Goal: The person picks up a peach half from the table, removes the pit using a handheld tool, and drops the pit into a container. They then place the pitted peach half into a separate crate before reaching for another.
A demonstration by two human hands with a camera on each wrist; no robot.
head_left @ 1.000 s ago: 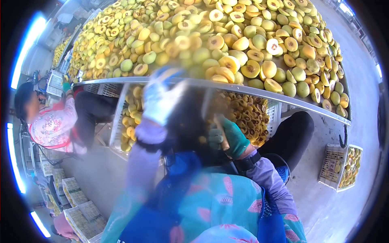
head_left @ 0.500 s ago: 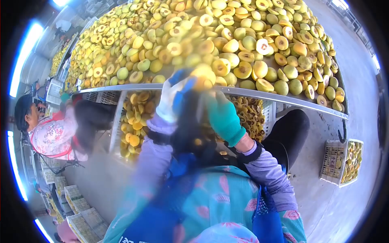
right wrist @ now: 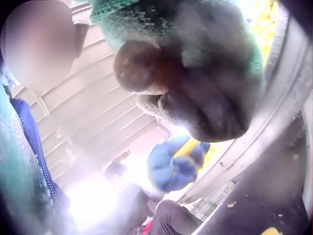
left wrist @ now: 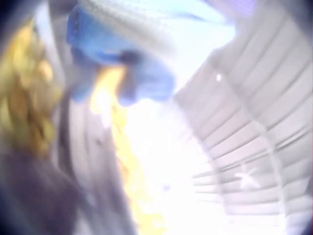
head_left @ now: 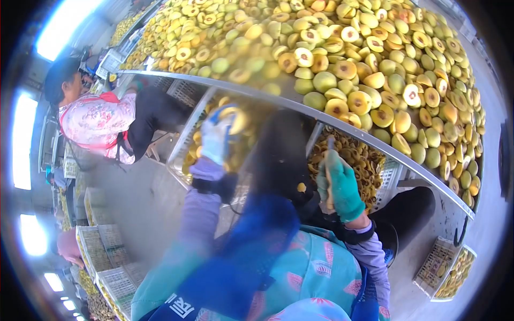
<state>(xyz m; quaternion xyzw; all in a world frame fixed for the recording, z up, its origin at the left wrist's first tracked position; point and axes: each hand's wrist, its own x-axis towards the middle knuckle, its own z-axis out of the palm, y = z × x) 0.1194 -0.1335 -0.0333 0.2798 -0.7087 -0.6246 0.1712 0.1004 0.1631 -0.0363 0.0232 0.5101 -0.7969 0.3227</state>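
Observation:
My left hand (head_left: 210,140), in a white and blue glove, holds a yellow peach half (head_left: 236,120) above the left crate of cut peaches (head_left: 191,155). In the left wrist view, yellow shows between the blurred blue fingers (left wrist: 146,85). My right hand (head_left: 342,184), in a green glove, grips a wooden-handled tool (head_left: 329,199) upright in front of the crate of dark pieces (head_left: 369,168). The handle's rounded end (right wrist: 137,67) sticks out of the fist in the right wrist view; most of the tool is hidden by the fingers.
A metal-edged table (head_left: 267,97) heaped with halved peaches (head_left: 369,69) spans the front. Another person (head_left: 99,120) sits at its left end. A crate of fruit (head_left: 445,267) stands on the floor at right, and stacked crates (head_left: 110,251) at left.
Half a second ago both hands met around the fruit at the table edge. Now they are apart: the left has carried a peach half down-left over the crate; the right has lowered with the tool.

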